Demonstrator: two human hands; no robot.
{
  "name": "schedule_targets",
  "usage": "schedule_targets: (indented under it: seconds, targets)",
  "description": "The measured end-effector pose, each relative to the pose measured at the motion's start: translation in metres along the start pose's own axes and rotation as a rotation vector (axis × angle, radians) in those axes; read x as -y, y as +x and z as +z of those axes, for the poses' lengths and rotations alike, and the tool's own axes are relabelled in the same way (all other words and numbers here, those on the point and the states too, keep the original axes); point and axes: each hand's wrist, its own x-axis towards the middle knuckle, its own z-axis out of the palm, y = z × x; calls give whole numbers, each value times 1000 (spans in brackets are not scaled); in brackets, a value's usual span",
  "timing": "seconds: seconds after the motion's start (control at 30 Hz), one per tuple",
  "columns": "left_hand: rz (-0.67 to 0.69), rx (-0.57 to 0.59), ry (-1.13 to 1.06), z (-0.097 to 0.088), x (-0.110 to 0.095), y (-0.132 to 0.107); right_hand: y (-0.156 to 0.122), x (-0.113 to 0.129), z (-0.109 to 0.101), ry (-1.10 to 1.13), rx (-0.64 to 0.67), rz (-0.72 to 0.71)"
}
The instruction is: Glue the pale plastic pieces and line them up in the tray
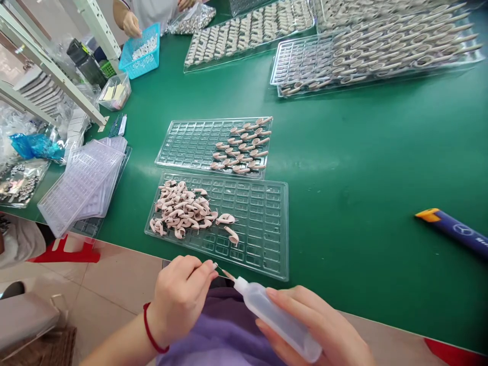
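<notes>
My left hand [182, 292] is closed in a pinch at the table's front edge. A small whitish part [215, 265] sticks out between its thumb and forefinger; its kind is too small to make out. My right hand [314, 325] is wrapped round a translucent squeeze bottle [276, 316], which lies tilted with its thin needle tip close to the small part. Just beyond my hands, a clear compartment tray [263, 229] carries a heap of pale pink earbud shells [183, 206], two of them apart from the heap. Behind it, another clear tray [186, 142] holds rows of stemmed pink pieces [244, 147] on its right side.
Filled trays [251, 33] stand at the back of the green table [343, 147]. A co-worker's hand [131, 24] touches a blue basket [148, 63] of white parts. Stacked empty trays [82, 178] lie at left, below a metal rack [101, 30]. A dark blue, orange-ended object [453, 226] lies right.
</notes>
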Motion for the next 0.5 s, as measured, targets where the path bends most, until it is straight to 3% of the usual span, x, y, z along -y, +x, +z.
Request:
schedule_targets:
  seconds: [0.17,0.27,0.33,0.5]
  targets:
    - [-50,-3,-64,1,1,0,-8,2,-5,5,-2,84]
    - [-202,12,-321,0,-3,-3,-15,3,-3,0,-39,167]
    - [-411,77,-606,2,-9,-8,-16,4,1,23,-62,171]
    - [-1109,290,-1249,15,-26,-20,-7,9,19,51,-68,14]
